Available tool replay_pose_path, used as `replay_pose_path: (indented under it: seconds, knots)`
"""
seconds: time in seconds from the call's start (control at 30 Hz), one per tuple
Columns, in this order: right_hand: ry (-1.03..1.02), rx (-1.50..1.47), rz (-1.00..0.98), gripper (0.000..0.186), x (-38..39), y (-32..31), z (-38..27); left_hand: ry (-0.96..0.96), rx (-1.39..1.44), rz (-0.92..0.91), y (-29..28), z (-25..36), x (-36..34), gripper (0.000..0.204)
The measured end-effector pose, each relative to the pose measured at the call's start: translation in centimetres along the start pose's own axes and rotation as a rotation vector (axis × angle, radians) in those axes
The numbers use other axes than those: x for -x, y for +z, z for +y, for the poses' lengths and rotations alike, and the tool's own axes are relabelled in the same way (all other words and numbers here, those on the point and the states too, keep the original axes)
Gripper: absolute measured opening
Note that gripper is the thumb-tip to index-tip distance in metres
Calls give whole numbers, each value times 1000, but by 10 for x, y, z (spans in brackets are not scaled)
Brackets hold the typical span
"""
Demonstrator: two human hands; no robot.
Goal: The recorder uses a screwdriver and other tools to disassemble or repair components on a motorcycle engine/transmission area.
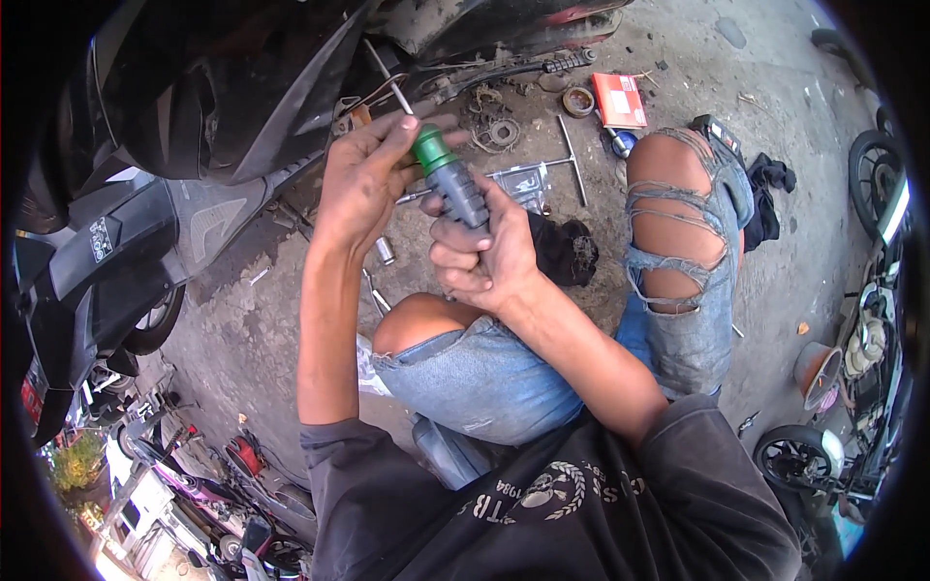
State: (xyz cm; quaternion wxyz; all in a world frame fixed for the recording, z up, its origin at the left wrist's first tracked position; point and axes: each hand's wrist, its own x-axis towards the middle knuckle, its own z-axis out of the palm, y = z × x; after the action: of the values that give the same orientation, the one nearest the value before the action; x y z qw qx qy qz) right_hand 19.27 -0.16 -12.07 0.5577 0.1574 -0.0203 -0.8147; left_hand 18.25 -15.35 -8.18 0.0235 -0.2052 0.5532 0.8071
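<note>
A screwdriver [436,160] with a green and dark grey handle is held slantwise in front of me. Its metal shaft reaches up and left to the black body panels [232,87] of a scooter; what the tip meets there is hard to make out. My right hand [489,247] wraps its fingers round the grey rear of the handle. At the front of the handle, my left hand [368,179] has its thumb against the green collar and the base of the shaft, its other fingers partly hidden behind and blurred.
On the dirty ground lie a T-handle wrench [572,160], a socket [386,251], a round toothed part [499,134], a ring-shaped roll [578,101], a red box [620,100] and dark cloth [765,198]. My bent knees flank the work. Other motorcycles [799,457] stand at right and lower left.
</note>
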Motion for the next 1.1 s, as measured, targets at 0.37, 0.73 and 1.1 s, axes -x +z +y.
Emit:
replay_pose_path:
  seconds: [0.37,0.73,1.1]
  knots:
    - [-656,1703,711,51,-12,27,6,-18,-171,295,15,4,-12,29]
    - [28,375,400,57,0,23,7,26,-173,413,11,-3,-27,30]
    - [58,103,165,55,-15,0,-8,-33,23,243,8,2,-18,31]
